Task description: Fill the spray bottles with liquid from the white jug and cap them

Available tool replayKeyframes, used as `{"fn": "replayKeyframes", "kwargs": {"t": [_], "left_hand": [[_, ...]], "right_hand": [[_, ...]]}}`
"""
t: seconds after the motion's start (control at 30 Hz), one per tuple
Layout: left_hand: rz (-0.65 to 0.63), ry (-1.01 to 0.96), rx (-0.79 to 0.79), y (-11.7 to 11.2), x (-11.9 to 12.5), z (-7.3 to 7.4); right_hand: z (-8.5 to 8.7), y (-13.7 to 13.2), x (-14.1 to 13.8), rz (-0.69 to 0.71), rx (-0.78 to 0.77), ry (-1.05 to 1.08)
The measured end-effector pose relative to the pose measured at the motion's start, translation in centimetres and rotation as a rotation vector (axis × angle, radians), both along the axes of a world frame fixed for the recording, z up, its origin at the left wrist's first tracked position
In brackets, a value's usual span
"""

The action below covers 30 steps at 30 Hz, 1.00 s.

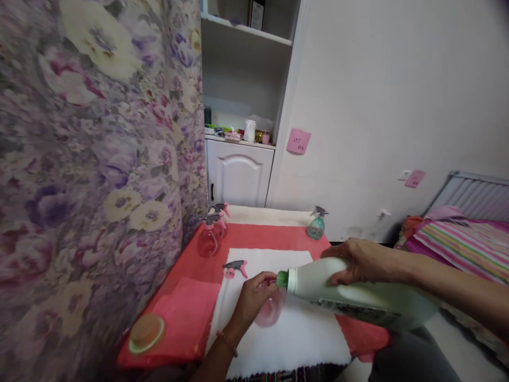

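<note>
My right hand (360, 261) grips a large white detergent bottle (358, 298) tipped on its side, its green spout (282, 278) pointing left. The spout meets the mouth of a small clear pink spray bottle (270, 310), which my left hand (254, 294) holds from above over a white towel (286, 329). A loose pink and grey spray head (235, 267) lies on the towel just left of my left hand.
The towel covers a red table (186, 302). Two pink spray bottles (212, 233) stand at its back left, a teal one (317, 224) at the back. A round cap (146, 331) lies front left. A floral curtain (87, 159) hangs left; a bed (465, 239) is right.
</note>
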<state>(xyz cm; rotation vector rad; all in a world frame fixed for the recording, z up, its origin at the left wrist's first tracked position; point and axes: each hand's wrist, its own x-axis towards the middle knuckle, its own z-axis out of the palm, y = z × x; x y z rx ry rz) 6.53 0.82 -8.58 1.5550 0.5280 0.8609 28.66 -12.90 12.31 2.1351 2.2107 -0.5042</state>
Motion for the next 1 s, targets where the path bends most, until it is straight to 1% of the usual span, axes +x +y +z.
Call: {"fn": "replayKeyframes", "kwargs": {"t": [0.27,0.33,0.4,0.5,0.67,0.73,0.83,0.9,1.0], "left_hand": [[0.008,0.0,-0.01,-0.2,-0.2,0.6],[0.013,-0.002,-0.012,-0.1,-0.1,0.5],[0.018,-0.006,-0.013,-0.1,-0.1,0.4],[0.027,-0.014,-0.017,0.1,0.0,-0.1],[0.037,-0.021,-0.025,0.3,0.0,-0.5],[0.039,-0.023,-0.033,0.2,0.0,-0.4],[0.038,-0.02,-0.056,0.1,0.1,-0.3],[0.039,-0.017,-0.072,0.1,0.1,-0.3],[0.043,-0.018,-0.102,0.1,0.1,-0.5]], "right_hand": [[-0.4,-0.1,0.1,0.003,0.031,0.052],[-0.7,-0.2,0.3,-0.026,0.02,0.097],[-1.4,-0.5,0.6,-0.097,-0.009,0.161],[-2.8,-0.9,1.2,-0.209,-0.029,0.261],[-5.3,-1.6,1.9,-0.22,0.019,0.378],[-5.9,-1.8,2.0,-0.237,0.008,0.448],[-6.4,-2.0,2.3,-0.278,-0.012,0.556],[-6.6,-1.8,2.8,-0.303,0.03,0.613],[-7.2,-0.9,4.0,-0.336,0.159,0.716]]}}
